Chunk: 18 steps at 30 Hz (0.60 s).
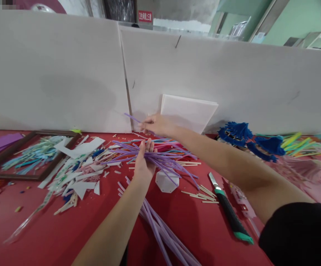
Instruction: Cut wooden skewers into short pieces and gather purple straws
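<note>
Across my left hand (145,162) lies a loose bundle of purple pipe cleaners (163,161), with the thumb and fingers curled around it. Just above and beyond it, my right hand (156,125) pinches a single purple pipe cleaner (131,117), whose free end points left. Beneath the bundle, pink, red and blue pipe cleaners (174,146) are spread on the red table. A white many-sided piece of card (167,181) sits under the purple ends. More long purple pipe cleaners (160,225) lie nearer to me.
To the right lies a utility knife (229,210), blade exposed, beside short wooden sticks (203,195). Paper scraps (85,184) and a brown frame (33,155) fill the left. Blue tasselled pieces (238,135) stand back right. White boards (226,74) wall off the far edge.
</note>
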### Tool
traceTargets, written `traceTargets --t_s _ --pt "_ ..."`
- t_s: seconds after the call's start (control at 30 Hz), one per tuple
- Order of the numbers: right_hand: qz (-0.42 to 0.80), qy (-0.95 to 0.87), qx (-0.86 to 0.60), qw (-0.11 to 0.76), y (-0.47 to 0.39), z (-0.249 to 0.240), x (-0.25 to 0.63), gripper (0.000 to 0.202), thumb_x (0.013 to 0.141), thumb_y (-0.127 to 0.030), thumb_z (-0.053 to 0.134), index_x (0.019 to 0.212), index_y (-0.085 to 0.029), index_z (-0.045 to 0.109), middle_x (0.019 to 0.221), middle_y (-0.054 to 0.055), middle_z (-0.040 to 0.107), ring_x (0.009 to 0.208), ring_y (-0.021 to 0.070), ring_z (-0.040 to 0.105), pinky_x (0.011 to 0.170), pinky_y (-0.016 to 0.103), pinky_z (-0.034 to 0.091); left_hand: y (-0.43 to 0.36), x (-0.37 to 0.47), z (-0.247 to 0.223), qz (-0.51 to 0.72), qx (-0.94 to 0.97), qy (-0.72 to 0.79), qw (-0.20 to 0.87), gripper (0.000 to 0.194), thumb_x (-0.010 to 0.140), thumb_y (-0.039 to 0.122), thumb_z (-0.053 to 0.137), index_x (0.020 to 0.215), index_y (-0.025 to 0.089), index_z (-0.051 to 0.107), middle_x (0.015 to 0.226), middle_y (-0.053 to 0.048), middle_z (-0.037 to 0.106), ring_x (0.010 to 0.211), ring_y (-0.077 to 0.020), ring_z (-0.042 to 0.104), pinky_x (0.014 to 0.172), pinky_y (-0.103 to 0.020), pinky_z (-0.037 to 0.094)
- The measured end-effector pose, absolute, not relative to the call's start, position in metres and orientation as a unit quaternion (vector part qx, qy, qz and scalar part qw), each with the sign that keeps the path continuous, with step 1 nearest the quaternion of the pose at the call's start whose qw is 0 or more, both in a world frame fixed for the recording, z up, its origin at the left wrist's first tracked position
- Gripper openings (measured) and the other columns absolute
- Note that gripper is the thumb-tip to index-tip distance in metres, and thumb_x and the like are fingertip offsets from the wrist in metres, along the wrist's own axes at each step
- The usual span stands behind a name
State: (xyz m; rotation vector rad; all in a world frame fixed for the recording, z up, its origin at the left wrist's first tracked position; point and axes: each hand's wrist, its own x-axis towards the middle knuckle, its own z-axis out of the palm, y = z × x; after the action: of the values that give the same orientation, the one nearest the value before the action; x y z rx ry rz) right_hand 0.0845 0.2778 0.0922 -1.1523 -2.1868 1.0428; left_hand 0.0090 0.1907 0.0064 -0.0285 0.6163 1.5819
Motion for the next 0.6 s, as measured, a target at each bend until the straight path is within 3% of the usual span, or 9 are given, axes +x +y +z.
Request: traceTargets --t_s 0.1,0.23,0.33,0.43,0.53,0.6 --pt "0.453 -0.768 -0.425 0.156 0.261 0.084 0.077 0.026 0.083 -0.037 0.057 0.082 -0.014 0.068 0.059 0.000 0.060 0.047 0.0091 0.054 0.045 0.021 0.044 0.190 0.012 0.010 0.689 0.000 0.269 0.673 0.009 0.084 0.017 0.056 0.081 0.018 0.064 0.079 -0.002 0.069 0.075 -0.0124 0.066 0.068 -0.023 0.049" --pt "0.468 -0.774 -0.410 0.119 0.259 0.075 0.084 0.028 0.080 -0.033 0.061 0.099 -0.013 0.065 0.066 0.001 0.063 0.052 0.0088 0.055 0.051 0.021 0.046 0.191 0.014 0.007 0.680 0.013 0.260 0.686 0.022 0.083 0.011 0.054 0.061 0.014 0.057 0.053 0.002 0.058 0.050 -0.0096 0.058 0.061 -0.024 0.048" --pt "0.495 -0.770 -0.392 0.088 0.261 0.071 0.094 0.046 0.082 -0.042 0.056 0.117 -0.012 0.054 0.076 0.005 0.067 0.059 0.0098 0.057 0.057 0.022 0.046 0.191 0.011 0.006 0.693 0.027 0.236 0.680 0.033 0.085 0.021 0.054 0.053 0.015 0.049 0.041 0.007 0.042 0.037 -0.0057 0.043 0.057 -0.022 0.047" --pt "0.469 -0.795 -0.385 0.023 0.253 0.071 0.104 0.060 0.073 -0.051 0.062 0.116 -0.011 0.051 0.087 0.008 0.067 0.072 0.0144 0.060 0.065 0.025 0.046 0.190 0.005 0.011 0.713 0.038 0.218 0.665 0.039 0.084 0.034 0.057 0.051 0.016 0.043 0.039 0.009 0.035 0.035 -0.0049 0.038 0.051 -0.020 0.045" --pt "0.387 -0.839 -0.382 0.002 0.234 0.075 0.109 0.043 0.066 -0.034 0.069 0.102 -0.015 0.056 0.091 0.005 0.066 0.080 0.0164 0.059 0.069 0.025 0.045 0.188 -0.002 0.021 0.728 0.044 0.206 0.653 0.048 0.080 0.040 0.060 0.048 0.017 0.033 0.039 0.009 0.031 0.035 -0.0045 0.037 0.049 -0.018 0.043" --pt "0.361 -0.850 -0.383 0.004 0.219 0.080 0.111 0.028 0.069 -0.022 0.062 0.095 -0.016 0.055 0.086 0.003 0.064 0.076 0.0155 0.059 0.065 0.025 0.045 0.185 -0.006 0.031 0.735 0.050 0.191 0.649 0.050 0.080 0.039 0.060 0.049 0.018 0.028 0.039 0.010 0.028 0.034 -0.0042 0.035 0.049 -0.018 0.042"
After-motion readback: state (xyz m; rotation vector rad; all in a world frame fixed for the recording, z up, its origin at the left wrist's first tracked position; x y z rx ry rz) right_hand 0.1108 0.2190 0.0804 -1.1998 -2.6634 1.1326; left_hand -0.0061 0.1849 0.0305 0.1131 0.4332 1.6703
